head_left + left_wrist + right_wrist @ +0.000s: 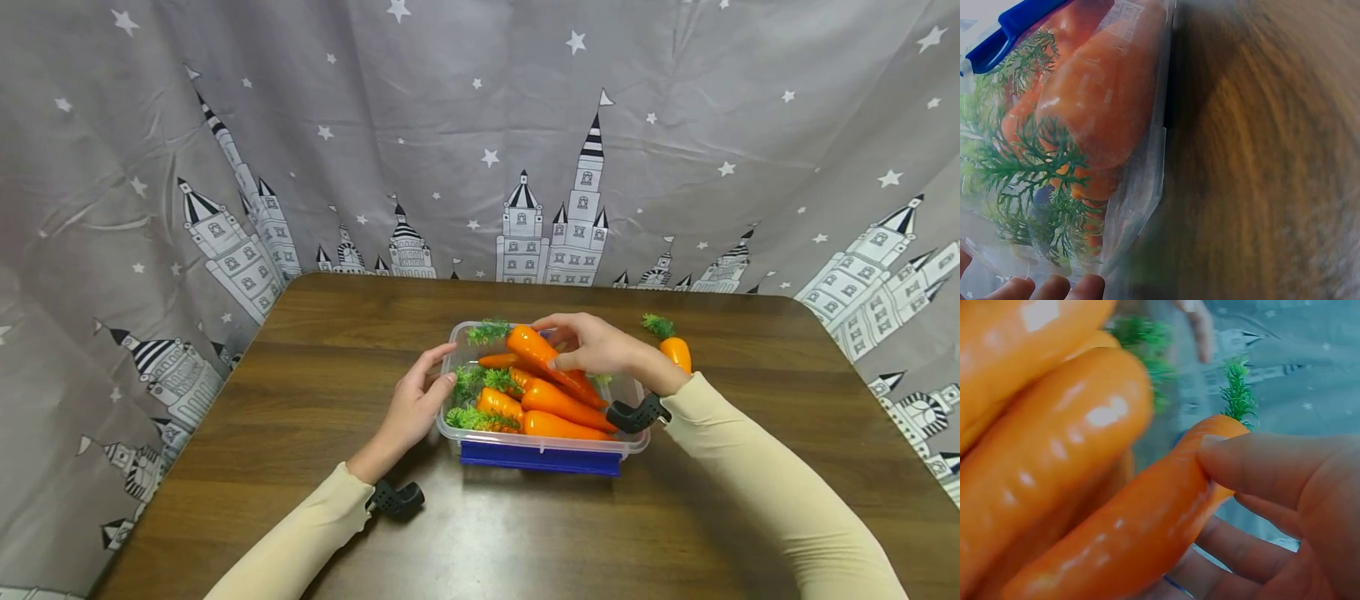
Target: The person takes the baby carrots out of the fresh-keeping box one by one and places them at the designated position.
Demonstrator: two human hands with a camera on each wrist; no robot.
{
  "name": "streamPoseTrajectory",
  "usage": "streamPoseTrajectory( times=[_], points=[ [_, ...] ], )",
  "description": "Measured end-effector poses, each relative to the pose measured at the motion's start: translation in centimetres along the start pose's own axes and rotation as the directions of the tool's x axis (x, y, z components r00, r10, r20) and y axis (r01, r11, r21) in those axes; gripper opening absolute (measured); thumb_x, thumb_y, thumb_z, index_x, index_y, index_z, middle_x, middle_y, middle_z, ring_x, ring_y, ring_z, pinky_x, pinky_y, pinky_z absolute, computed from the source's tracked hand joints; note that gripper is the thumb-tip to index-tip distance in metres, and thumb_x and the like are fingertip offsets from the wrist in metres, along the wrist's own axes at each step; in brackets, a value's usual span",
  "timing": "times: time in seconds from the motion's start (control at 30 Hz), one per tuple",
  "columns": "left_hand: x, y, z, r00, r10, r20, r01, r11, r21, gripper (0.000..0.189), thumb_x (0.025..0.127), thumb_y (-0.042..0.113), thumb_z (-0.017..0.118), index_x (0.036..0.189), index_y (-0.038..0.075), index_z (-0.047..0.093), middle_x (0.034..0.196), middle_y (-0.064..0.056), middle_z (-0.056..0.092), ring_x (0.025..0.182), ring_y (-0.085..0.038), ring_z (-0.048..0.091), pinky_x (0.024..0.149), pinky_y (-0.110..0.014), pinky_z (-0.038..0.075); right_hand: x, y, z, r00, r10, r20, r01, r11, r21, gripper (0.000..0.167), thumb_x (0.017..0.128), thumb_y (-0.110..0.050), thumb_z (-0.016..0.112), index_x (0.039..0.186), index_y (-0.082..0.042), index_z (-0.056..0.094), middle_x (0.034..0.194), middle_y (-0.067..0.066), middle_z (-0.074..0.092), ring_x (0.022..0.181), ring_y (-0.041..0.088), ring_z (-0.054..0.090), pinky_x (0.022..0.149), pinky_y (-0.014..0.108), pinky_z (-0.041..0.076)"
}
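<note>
An orange carrot with a green leafy top lies tilted over the pile in a clear plastic container. My right hand grips this carrot, thumb on the near side and fingers behind; the right wrist view shows the thumb pressing the carrot near its leafy end. My left hand is at the container's left side, fingers fairly straight, fingertips by the clear wall. Several more carrots fill the container, their green tops toward the left.
One more carrot lies on the wooden table to the right, partly hidden by the right forearm. A blue clip flap hangs on the container's near side. Behind the table hangs a grey curtain printed with castles and stars.
</note>
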State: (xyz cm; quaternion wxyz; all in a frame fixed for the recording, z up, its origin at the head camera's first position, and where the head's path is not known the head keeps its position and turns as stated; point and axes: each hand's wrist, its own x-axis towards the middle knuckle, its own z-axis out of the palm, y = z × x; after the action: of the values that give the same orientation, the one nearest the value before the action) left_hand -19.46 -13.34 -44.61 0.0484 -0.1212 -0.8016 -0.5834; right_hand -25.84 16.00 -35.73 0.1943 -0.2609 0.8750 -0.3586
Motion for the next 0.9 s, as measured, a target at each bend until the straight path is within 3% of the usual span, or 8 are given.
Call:
streamPoseTrajectory(
  times=[0.27, 0.4, 0.57, 0.7, 0.9],
  points=[
    [0.0, 0.0, 0.0, 1.000, 0.006, 0.002, -0.006, 1.000, 0.009, 0.045, 0.102, 0.010, 0.055, 0.147, 0.010, 0.052, 0.149, -0.023, 0.052, 0.115, -0.041, 0.068, 0.093, -0.045, 0.058, -2.8, -0.1, -3.9, 0.991, 0.027, -0.130, -0.025, 0.999, 0.020, 0.060, 0.093, -0.007, 0.067, 0.150, -0.006, 0.047, 0.129, 0.026, 0.066, 0.109, 0.037, 0.070, 0.081, 0.043, 0.062],
    [0.1, -0.1, 0.0, 1.000, 0.009, 0.010, -0.009, 1.000, 0.011, 0.045, 0.103, 0.010, 0.054, 0.148, 0.010, 0.051, 0.149, -0.023, 0.052, 0.117, -0.041, 0.067, 0.095, -0.050, 0.057, -5.1, 0.5, -5.9, 0.977, 0.093, -0.193, -0.085, 0.995, 0.048, 0.060, 0.096, -0.011, 0.067, 0.151, -0.007, 0.045, 0.133, 0.027, 0.064, 0.104, 0.031, 0.070, 0.073, 0.035, 0.061],
    [0.0, -0.1, 0.0, 1.000, 0.009, 0.008, -0.009, 1.000, 0.009, 0.044, 0.103, 0.010, 0.054, 0.147, 0.011, 0.051, 0.149, -0.022, 0.052, 0.117, -0.041, 0.067, 0.094, -0.047, 0.058, -8.2, 2.8, -8.1, 0.943, 0.188, -0.273, -0.177, 0.982, 0.064, 0.062, 0.099, -0.015, 0.065, 0.154, -0.006, 0.039, 0.137, 0.031, 0.060, 0.100, 0.021, 0.069, 0.073, 0.030, 0.059],
    [0.0, -0.1, -0.1, 1.000, 0.010, 0.009, -0.010, 1.000, 0.016, 0.044, 0.103, 0.011, 0.054, 0.147, 0.011, 0.051, 0.149, -0.022, 0.052, 0.115, -0.040, 0.068, 0.093, -0.044, 0.058, -10.7, 5.6, -9.2, 0.913, 0.253, -0.319, -0.231, 0.967, 0.108, 0.064, 0.101, -0.013, 0.062, 0.157, 0.000, 0.032, 0.137, 0.035, 0.055, 0.090, 0.002, 0.066, 0.072, 0.029, 0.060],
    [0.0, 0.0, 0.0, 1.000, 0.015, 0.012, -0.016, 1.000, 0.020, 0.044, 0.104, 0.012, 0.053, 0.148, 0.012, 0.051, 0.151, -0.023, 0.051, 0.117, -0.040, 0.067, 0.093, -0.045, 0.058, -14.0, 10.0, -9.8, 0.853, 0.359, -0.378, -0.316, 0.933, 0.172, 0.067, 0.102, -0.015, 0.059, 0.156, 0.007, 0.026, 0.139, 0.040, 0.051, 0.081, -0.007, 0.062, 0.069, 0.027, 0.059]
  ],
)
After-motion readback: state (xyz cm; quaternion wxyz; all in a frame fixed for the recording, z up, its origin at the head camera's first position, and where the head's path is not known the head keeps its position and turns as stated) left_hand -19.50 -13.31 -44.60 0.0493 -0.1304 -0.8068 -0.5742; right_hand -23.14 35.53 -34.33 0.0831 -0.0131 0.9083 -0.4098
